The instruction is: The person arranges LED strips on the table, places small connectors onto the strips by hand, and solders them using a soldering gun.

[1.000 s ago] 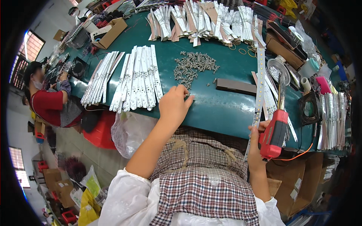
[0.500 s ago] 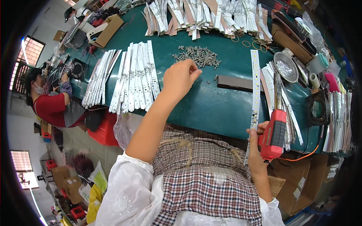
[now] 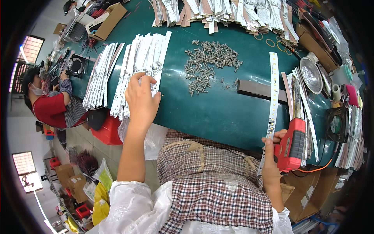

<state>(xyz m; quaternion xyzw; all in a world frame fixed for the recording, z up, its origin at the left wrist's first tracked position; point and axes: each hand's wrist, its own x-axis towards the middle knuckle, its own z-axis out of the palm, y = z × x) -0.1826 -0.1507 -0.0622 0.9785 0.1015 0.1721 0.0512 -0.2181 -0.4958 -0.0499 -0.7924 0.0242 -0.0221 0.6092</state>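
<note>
My left hand (image 3: 142, 100) is over the near part of a fanned stack of white LED strips (image 3: 157, 50), fingers spread and nothing seen in them. Whether its fingertips touch the strips I cannot tell. On the right, my right hand (image 3: 271, 158) pinches the lower end of a single LED strip (image 3: 272, 91) between thumb and fingers, and this strip points away from me. Close beside that hand is a red and black soldering gun (image 3: 293, 145) with an orange cord; its front end points away over the table. A pile of small metal connectors (image 3: 214, 56) lies mid-table.
A dark bar (image 3: 253, 89) lies behind the held strip. More LED strips (image 3: 102, 76) lie at left and a large heap (image 3: 233, 13) at the back. At right are a metal dish (image 3: 311, 74) and a small fan (image 3: 336, 124). A co-worker in red (image 3: 52, 105) sits at far left.
My left hand has moved left from the connector pile to the LED strip stack, its fingers now spread. My right hand still holds the strip. The whole view has shifted slightly.
</note>
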